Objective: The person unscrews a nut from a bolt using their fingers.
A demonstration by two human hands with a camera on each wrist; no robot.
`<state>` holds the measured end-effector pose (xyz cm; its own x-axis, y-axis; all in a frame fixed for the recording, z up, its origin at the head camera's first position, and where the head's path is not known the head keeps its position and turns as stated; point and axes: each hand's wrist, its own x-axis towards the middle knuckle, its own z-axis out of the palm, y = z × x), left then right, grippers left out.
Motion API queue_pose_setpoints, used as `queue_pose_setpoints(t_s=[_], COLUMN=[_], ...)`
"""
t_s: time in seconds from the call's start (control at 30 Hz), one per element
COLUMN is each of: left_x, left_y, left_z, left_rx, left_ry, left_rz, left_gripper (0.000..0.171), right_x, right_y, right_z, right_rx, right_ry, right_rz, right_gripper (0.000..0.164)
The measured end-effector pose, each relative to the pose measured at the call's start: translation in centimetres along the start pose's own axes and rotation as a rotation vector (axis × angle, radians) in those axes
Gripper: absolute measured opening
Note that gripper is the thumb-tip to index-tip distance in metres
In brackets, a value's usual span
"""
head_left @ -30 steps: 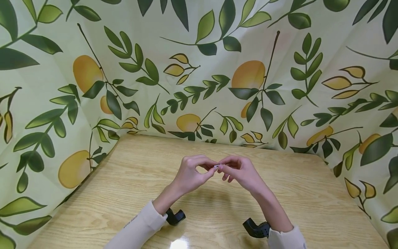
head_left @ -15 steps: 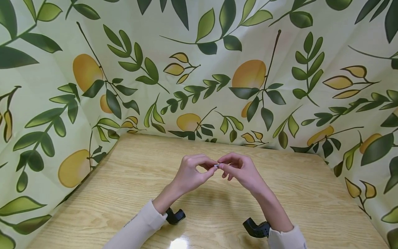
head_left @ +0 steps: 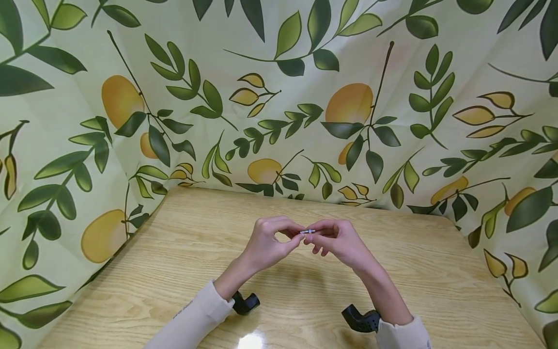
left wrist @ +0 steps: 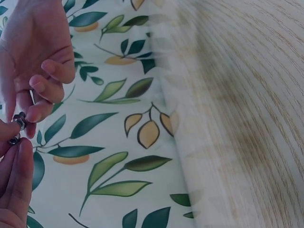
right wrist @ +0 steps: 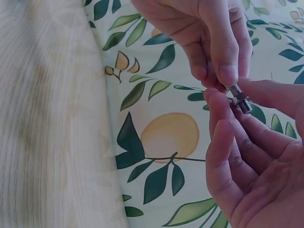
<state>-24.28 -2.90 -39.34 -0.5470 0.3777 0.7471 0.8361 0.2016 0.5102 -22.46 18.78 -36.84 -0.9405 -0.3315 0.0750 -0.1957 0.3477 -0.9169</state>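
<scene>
The left hand (head_left: 267,244) is pinching 1 end of a small threaded bolt (right wrist: 246,107) between thumb and fingertips. The right hand (head_left: 342,245) is holding its thumb and fingers around the bolt's nut (right wrist: 238,99); whether they are clamping it, I cannot tell. The bolt is sitting between the 2 hands, above the wooden table (head_left: 196,242).

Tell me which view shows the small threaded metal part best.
Right wrist view: the small threaded metal part is clearest there, its thread and wider middle band visible. The head view shows only a tiny silvery piece; the left wrist view shows it partly covered, near the left edge.
</scene>
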Motion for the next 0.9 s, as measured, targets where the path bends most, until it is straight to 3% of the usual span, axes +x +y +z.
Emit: queue_pose_setpoints(t_s=[0.23,0.57,0.77,0.9], left_x=[0.0,0.0,0.03,0.09], left_y=[0.03,0.05,0.07,0.06], left_z=[-0.04,-0.13,-0.14,-0.11], left_rx=[-0.005,0.002,0.006,0.003], left_ry=[-0.008,-0.008,0.0,-0.003], left_rz=[0.005,-0.007,-0.002,0.003], left_gripper=[0.008,0.009,0.01,0.01], right_x=[0.04,0.12,0.03,0.08], right_y=[0.11,0.19,-0.03,-0.21], right_z=[0.09,0.23,0.14,0.03], right_rx=[0.031,0.058,0.046,0.038], right_ry=[0.029,0.067,0.079,0.03], right_rz=[-0.01,-0.114,-0.036,0.037], right_gripper=[0.029,0.024,0.033,0.037])
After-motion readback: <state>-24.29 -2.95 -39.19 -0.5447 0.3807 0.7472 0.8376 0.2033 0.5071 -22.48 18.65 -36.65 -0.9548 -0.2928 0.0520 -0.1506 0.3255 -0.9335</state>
